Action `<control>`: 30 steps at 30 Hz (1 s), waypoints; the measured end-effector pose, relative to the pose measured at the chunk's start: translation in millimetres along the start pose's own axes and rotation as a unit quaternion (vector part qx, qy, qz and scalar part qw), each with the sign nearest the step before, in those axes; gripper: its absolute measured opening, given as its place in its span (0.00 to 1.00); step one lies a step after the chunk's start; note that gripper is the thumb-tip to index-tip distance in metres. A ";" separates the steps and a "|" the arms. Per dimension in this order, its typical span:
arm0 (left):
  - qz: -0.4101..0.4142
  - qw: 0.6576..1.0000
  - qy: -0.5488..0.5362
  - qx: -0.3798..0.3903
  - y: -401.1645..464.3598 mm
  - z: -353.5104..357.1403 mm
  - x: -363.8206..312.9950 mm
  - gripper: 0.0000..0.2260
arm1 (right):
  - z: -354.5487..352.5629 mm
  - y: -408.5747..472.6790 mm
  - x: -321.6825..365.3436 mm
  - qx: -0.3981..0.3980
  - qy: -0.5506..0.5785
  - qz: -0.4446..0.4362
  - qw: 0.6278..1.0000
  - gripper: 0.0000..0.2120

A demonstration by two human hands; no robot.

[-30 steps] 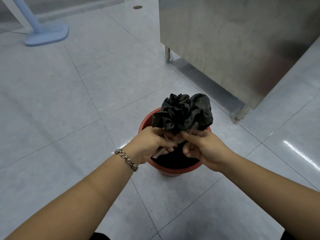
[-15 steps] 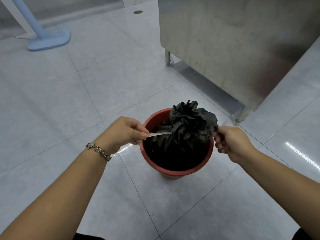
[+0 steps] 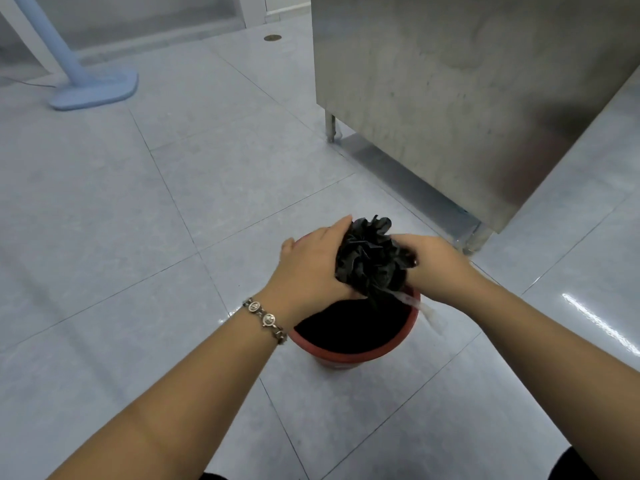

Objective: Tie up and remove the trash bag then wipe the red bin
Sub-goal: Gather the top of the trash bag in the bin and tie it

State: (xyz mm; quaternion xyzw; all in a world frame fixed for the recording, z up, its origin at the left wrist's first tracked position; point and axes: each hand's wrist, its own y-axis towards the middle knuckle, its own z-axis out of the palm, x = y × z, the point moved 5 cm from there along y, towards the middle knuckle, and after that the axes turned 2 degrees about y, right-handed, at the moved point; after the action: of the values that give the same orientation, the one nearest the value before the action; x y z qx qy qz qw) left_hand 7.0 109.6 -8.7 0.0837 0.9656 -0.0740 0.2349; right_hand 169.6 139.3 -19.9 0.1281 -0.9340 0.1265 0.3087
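Observation:
A round red bin (image 3: 349, 355) stands on the tiled floor below me, lined with a black trash bag (image 3: 370, 265) whose gathered, crumpled top sticks up above the rim. My left hand (image 3: 311, 268) wraps round the left side of the bunched bag top. My right hand (image 3: 433, 261) grips the bag top from the right. A pale drawstring strip (image 3: 426, 311) hangs from the bag's neck over the bin's right rim. The bag's lower part is dark inside the bin.
A stainless steel cabinet (image 3: 467, 98) on short legs stands close behind and to the right of the bin. A light blue stand base (image 3: 97, 91) sits on the floor at the far left. Grey floor tiles surround the bin.
Both hands had pulled the pale strings outward to the sides; now they have come back together and clasp the bunched bag top. One string hangs loose at the right.

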 end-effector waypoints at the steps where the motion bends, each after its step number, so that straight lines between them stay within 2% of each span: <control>1: 0.006 1.000 -0.018 -0.016 2.4 0.0 -2.7 0.39 | -0.8 1.4 3.6 -0.003 0.018 -0.001 1.000 0.09; 4: 0.021 0.992 -0.084 -0.087 4.7 -3.7 -7.4 0.26 | -6.9 1.3 10.7 -0.030 0.098 0.028 0.994 0.13; 6: 0.006 0.990 -0.098 -0.100 6.0 -4.9 -9.6 0.23 | -9.8 2.7 16.0 -0.035 0.138 0.039 0.989 0.14; 11: -0.039 0.999 0.012 -0.033 22.4 -28.8 -20.3 0.19 | -29.2 15.6 49.3 0.028 0.096 0.082 0.992 0.10; 14: -0.071 0.997 -0.014 0.021 23.1 -51.9 -25.0 0.17 | -42.9 17.1 75.2 0.065 0.053 0.108 0.991 0.10; 17: -0.092 0.994 -0.033 0.045 20.2 -88.1 -35.7 0.10 | -68.6 13.5 104.3 0.083 0.064 0.126 0.986 0.11; 20: -0.079 0.994 -0.054 0.043 11.8 -145.8 -61.4 0.06 | -115.3 4.4 145.2 0.070 0.086 0.127 0.986 0.11; 25: -0.059 0.994 -0.097 -0.009 -23.3 -274.0 -115.2 0.10 | -208.0 -19.3 247.1 0.053 0.111 0.093 0.988 0.13; 28: -0.096 0.987 -0.112 -0.062 -63.8 -357.6 -134.8 0.08 | -253.3 -35.9 334.0 0.075 0.093 0.051 0.991 0.14; 30: -0.150 0.976 -0.118 -0.102 -103.4 -413.7 -134.4 0.06 | -271.3 -49.5 402.2 0.111 0.083 0.013 0.990 0.13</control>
State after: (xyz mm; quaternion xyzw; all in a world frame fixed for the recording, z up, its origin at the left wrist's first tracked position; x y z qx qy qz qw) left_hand -78.2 67.2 428.1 -0.0962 0.9351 -0.0193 0.3404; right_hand 20.6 113.7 443.8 0.1380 -0.8871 0.2432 0.3673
